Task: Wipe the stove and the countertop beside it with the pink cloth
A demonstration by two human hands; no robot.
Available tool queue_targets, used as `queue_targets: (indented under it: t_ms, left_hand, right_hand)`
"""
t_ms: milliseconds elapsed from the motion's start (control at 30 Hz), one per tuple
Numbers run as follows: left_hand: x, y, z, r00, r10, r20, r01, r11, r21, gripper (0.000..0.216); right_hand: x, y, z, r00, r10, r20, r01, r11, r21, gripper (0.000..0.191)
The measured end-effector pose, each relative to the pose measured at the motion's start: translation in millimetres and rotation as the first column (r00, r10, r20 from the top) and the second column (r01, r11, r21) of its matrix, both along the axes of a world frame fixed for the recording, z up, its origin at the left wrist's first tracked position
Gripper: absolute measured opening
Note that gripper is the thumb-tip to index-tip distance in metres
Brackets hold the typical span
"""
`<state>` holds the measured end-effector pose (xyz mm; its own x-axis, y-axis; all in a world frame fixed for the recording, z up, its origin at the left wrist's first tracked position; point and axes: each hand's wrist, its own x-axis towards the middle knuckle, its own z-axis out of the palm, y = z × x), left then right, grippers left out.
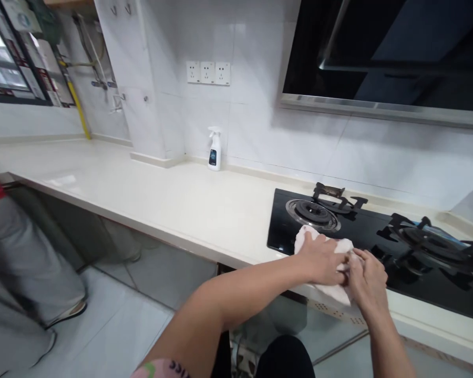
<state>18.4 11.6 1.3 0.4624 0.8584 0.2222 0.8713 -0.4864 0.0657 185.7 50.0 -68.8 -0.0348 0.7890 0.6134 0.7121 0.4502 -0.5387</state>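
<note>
Left arm (216, 304) slants up from bottom centre, left hand (322, 260) spread-fingered and right hand (367, 274) pinching white cloth (336, 294) at lower right, whose bunched folds could catch the burner (314, 211) if dragged.

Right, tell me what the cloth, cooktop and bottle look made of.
Cloth: soft, matt fabric, fibre unclear; it bunches and folds.
Cooktop: likely glass, glossy black; the surface is flat and smooth, though coated metal could look similar.
Bottle: probably plastic, white and opaque, with a trigger-spray top.

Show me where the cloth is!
The head view shows the cloth right of centre, under the left hand, touching the right hand, partly on the stove.
</note>
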Motion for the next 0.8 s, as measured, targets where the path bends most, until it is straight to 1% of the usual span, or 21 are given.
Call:
queue_targets:
  t_ms: [100, 167, 200, 267, 333, 367, 433, 467, 500, 533, 600, 667, 700, 767, 800]
  left_hand:
    - [-33, -43, -4.3, 0.998, -0.047, 0.037, 0.045, 0.998, 0.039, 0.049]
    - [-61, -70, -6.9, 0.999, -0.038, 0.038, 0.036, 0.997, 0.074, 0.046]
    - [-77, -83, -8.3, 0.999, -0.015, 0.039, 0.011, 0.995, 0.098, 0.046]
    - [-112, -107, -11.2, 0.997, 0.065, 0.042, -0.070, 0.988, 0.138, 0.048]
    - [-152, -128, -13.4, 0.980, 0.188, 0.059, -0.195, 0.970, 0.145, 0.051]
    - [-174, -138, -14.0, 0.962, 0.263, 0.069, -0.270, 0.953, 0.135, 0.051]
    - [-220, -155, -14.4, 0.895, 0.437, 0.093, -0.445, 0.889, 0.106, 0.049]
    - [-244, -163, -14.4, 0.840, 0.532, 0.106, -0.541, 0.835, 0.099, 0.047]
    - [-268, -170, -14.4, 0.770, 0.627, 0.117, -0.637, 0.765, 0.090, 0.045]
    - [-292, -178, -14.6, 0.693, 0.709, 0.128, -0.720, 0.688, 0.090, 0.043]
    - [-334, -192, -15.6, 0.524, 0.836, 0.163, -0.851, 0.511, 0.118, 0.043]
    - [-366, -203, -17.2, 0.359, 0.909, 0.214, -0.931, 0.334, 0.145, 0.044]
    - [-377, -207, -18.0, 0.285, 0.927, 0.245, -0.955, 0.254, 0.153, 0.044]
    - [-389, -210, -19.7, 0.157, 0.933, 0.324, -0.982, 0.112, 0.153, 0.044]
    - [-390, -209, -20.7, 0.106, 0.927, 0.360, -0.987, 0.055, 0.149, 0.045]
  right_hand:
    - [2, -1, -0.3, 0.999, 0.004, 0.037, -0.004, 1.000, -0.002, 0.074]
    - [4, 0, -0.1, 0.997, 0.004, 0.082, -0.003, 1.000, -0.012, 0.075]
    - [5, 1, 0.2, 0.994, 0.001, 0.113, 0.001, 1.000, -0.018, 0.077]
    - [7, 2, 0.7, 0.983, -0.002, 0.185, 0.008, 1.000, -0.029, 0.078]
    - [9, 4, 0.5, 0.968, -0.008, 0.253, 0.020, 0.999, -0.045, 0.078]
    - [10, 5, 0.1, 0.961, -0.013, 0.275, 0.029, 0.998, -0.054, 0.077]
    - [11, 7, -0.9, 0.955, -0.020, 0.297, 0.047, 0.995, -0.082, 0.074]
    - [12, 7, -1.3, 0.955, -0.024, 0.296, 0.055, 0.994, -0.096, 0.073]
    - [12, 7, -1.4, 0.957, -0.025, 0.289, 0.058, 0.993, -0.106, 0.072]
    - [12, 6, -1.3, 0.960, -0.022, 0.280, 0.056, 0.992, -0.113, 0.071]
    - [11, 4, -0.8, 0.964, -0.011, 0.264, 0.045, 0.992, -0.121, 0.070]
    - [10, 1, -0.9, 0.967, 0.019, 0.255, 0.013, 0.992, -0.124, 0.067]
    - [9, -1, -1.7, 0.966, 0.047, 0.255, -0.015, 0.992, -0.126, 0.065]
    - [7, -5, -4.7, 0.958, 0.095, 0.271, -0.069, 0.992, -0.106, 0.063]
    - [6, -7, -7.0, 0.953, 0.101, 0.284, -0.082, 0.994, -0.077, 0.063]
